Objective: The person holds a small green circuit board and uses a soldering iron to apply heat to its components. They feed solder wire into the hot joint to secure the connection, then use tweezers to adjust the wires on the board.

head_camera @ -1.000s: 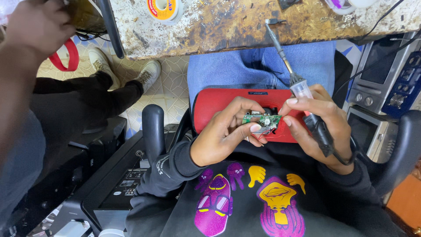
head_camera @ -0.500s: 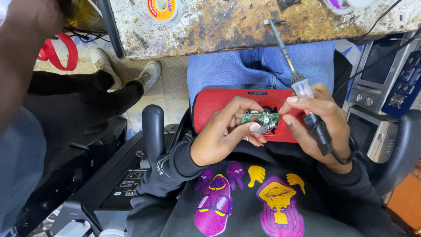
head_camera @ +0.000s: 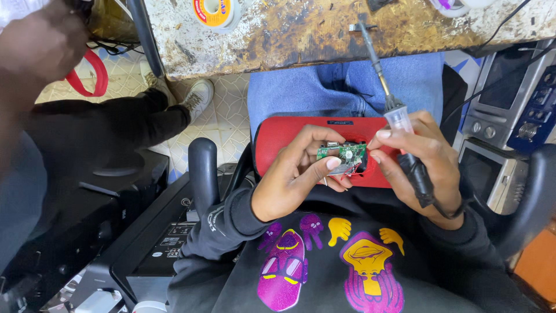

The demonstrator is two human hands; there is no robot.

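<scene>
On the lap, a speaker [head_camera: 301, 136], lying crosswise. Above its middle, a small circuit board [head_camera: 343, 155], pinched from the left by the left hand [head_camera: 295, 177]. Just right of the board, the right hand [head_camera: 420, 159], with a soldering iron [head_camera: 394, 110] pointing away toward the desk [head_camera: 301, 35]. On the desk, far left, a tape roll [head_camera: 212, 10]. Farther right, stacked appliances [head_camera: 509, 110].

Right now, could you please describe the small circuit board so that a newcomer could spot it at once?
Find the red speaker case lying across the person's lap. Over its right half, the left hand pinches a small green circuit board. It is the only green thing there, beside the right hand gripping a soldering iron.
</scene>
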